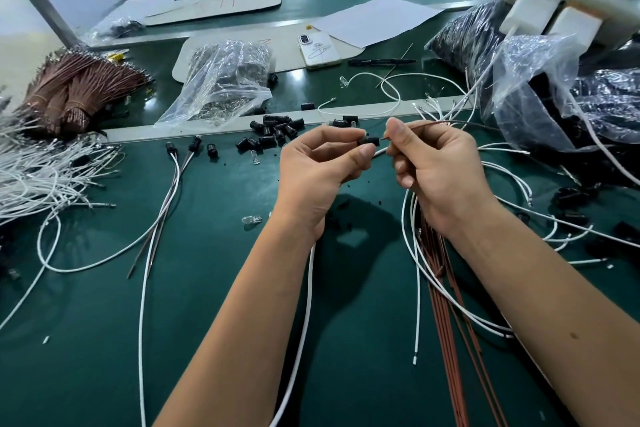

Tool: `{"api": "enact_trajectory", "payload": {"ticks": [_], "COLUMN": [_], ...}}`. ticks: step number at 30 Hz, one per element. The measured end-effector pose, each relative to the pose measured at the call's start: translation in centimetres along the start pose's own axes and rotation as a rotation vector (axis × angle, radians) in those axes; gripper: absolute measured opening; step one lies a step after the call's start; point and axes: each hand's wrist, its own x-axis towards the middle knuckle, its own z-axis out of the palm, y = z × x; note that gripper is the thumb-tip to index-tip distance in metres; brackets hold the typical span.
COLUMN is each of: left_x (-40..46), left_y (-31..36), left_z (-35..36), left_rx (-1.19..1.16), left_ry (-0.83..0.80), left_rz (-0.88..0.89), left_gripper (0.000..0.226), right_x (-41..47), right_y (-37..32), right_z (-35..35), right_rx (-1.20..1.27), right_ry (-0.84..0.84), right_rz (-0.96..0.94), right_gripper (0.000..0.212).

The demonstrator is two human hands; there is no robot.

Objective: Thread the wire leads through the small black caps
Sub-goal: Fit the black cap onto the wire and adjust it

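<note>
Left hand (322,163) pinched a small black cap (368,141) above the green table (214,288). Right hand (433,163) pinched a brown wire lead (436,123), tip apparently just beside the cap.

Loose caps (277,130) lie on the table (207,288) behind the hands, wire bundles (34,166) far left, bags (571,107) right, phone (318,50) behind
</note>
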Motion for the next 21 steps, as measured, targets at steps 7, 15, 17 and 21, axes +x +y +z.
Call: {"api": "enact_trajectory", "payload": {"ticks": [7, 15, 17, 21], "left_x": [0.0, -0.1, -0.2, -0.3], "left_y": [0.0, 0.1, 0.0, -0.1], "left_z": [0.1, 0.7, 1.1, 1.5], "left_rx": [-0.033, -0.114, -0.125, -0.153], "left_ry": [0.017, 0.016, 0.021, 0.039], "left_rz": [0.022, 0.066, 0.074, 0.068], "left_gripper": [0.02, 0.041, 0.039, 0.033], "right_x": [0.0, -0.1, -0.2, -0.3], "right_y": [0.0, 0.3, 0.3, 0.4], "right_z": [-0.1, 0.3, 0.4, 0.5], "right_rx": [-0.007, 0.18, 0.27, 0.362], "right_ry": [-0.045, -0.046, -0.043, -0.055], "right_rz": [-0.001, 0.083, 0.107, 0.162], "right_gripper": [0.016, 0.015, 0.015, 0.018]}}
